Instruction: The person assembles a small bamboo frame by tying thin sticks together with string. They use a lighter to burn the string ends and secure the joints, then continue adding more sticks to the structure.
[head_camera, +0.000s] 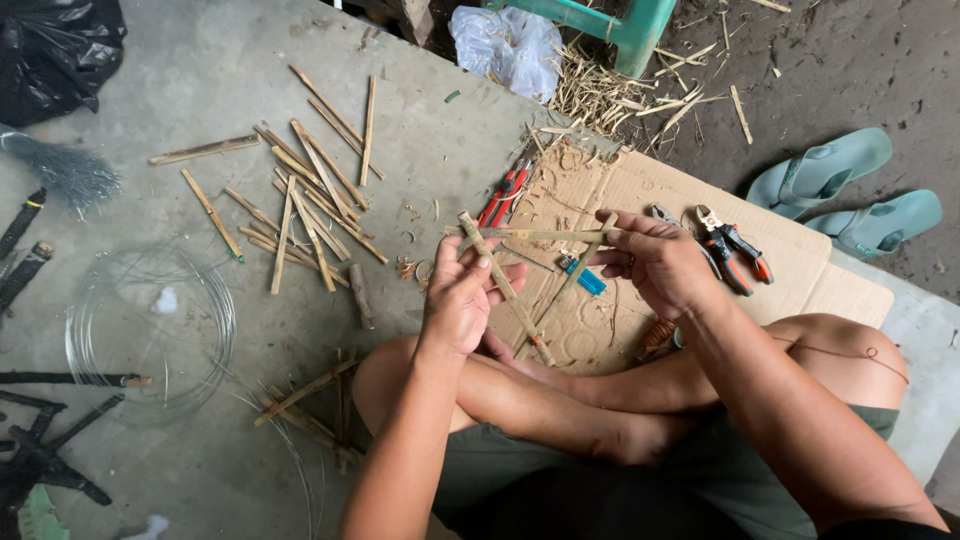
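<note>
**Inspector:** Nearest the camera?

**Recorder:** The person's crossed bare legs (560, 400) and both forearms, seated on a concrete floor (200, 80).

**Inspector:** Left hand?

**Recorder:** The left hand (462, 300) is closed around a bamboo stick (505, 288) that slants down to the right, thumb and fingers gripping its upper part.

**Inspector:** Right hand?

**Recorder:** The right hand (655, 262) is closed, fingertips pinching a thin horizontal strip (535, 235) where it meets a second slanted stick (580, 270). The three pieces cross in a triangle, held above a flattened cardboard sheet (780, 250).

**Inspector:** Surroundings?

**Recorder:** On the cardboard: red-handled pliers (503, 195) at its left edge, orange-and-black cutters (735, 245) just beside the right hand, a small blue object (588, 280) under the sticks. A scatter of cut bamboo pieces (305, 200) lies left of the hands, a coil of thin wire (150, 330) further left. Two teal sandals (850, 195) sit at upper right.
</note>
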